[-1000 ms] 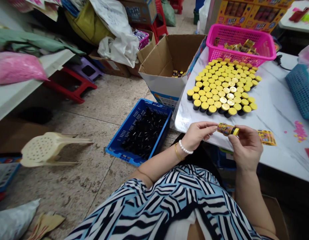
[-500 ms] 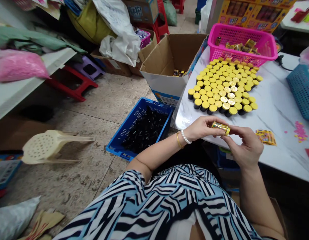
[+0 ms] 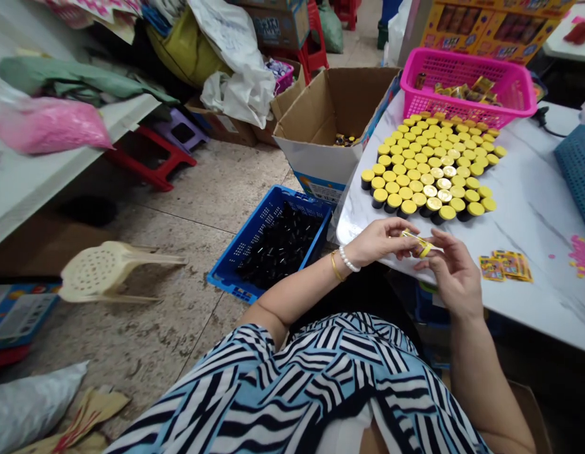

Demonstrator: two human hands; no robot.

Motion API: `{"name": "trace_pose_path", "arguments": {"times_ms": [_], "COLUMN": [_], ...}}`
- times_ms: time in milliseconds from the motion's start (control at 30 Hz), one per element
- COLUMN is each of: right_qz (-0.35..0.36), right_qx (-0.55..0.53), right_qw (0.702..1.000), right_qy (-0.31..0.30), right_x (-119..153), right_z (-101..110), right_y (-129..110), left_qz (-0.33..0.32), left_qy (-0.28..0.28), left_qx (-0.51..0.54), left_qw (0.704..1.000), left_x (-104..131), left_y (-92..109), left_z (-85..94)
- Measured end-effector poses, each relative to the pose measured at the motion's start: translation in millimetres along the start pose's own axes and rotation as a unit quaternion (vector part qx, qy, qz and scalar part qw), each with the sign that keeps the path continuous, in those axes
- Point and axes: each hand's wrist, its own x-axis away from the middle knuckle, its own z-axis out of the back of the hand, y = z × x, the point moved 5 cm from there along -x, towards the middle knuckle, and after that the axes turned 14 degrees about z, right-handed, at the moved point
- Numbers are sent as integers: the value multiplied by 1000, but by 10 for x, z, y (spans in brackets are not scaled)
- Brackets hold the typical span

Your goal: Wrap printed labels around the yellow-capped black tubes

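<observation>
My left hand (image 3: 386,243) is closed around a small bottle with a yellow cap and a yellow label (image 3: 418,243), held over the table's near edge. Beside the capped end is my right hand (image 3: 453,268), its fingers apart and curved round the cap; whether a fingertip touches it is hard to make out. Just right of that hand lie several printed yellow labels (image 3: 512,265). Beyond my hands, many black bottles with yellow caps (image 3: 422,167) stand upright in a close group on the white marbled table (image 3: 524,195).
A pink basket (image 3: 467,113) with wrapped pieces stands behind the bottles, a teal basket (image 3: 576,170) at the right. Left of the table are an open cardboard box (image 3: 316,148) and a blue crate (image 3: 217,271) of black pieces on the floor. Pink bits (image 3: 580,255) lie at the right.
My right hand has loosened from the small bottle and its fingers have spread. The labels on the table lie more spread out. The view has shifted slightly left.
</observation>
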Motion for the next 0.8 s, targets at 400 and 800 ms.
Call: {"name": "trace_pose_path", "arguments": {"times_ms": [400, 800], "right_qz": [103, 192], "right_qx": [2, 137], "right_qw": [993, 972], "right_qy": [53, 1], "right_x": [-102, -135], "right_z": [93, 169], "right_y": [-38, -241], "left_qz": [121, 130], "left_qy": [-113, -114], "left_qx": [169, 180], "left_qw": [972, 968], "left_x": [-133, -130], "left_y": [-177, -225], "left_z": [-201, -252]}}
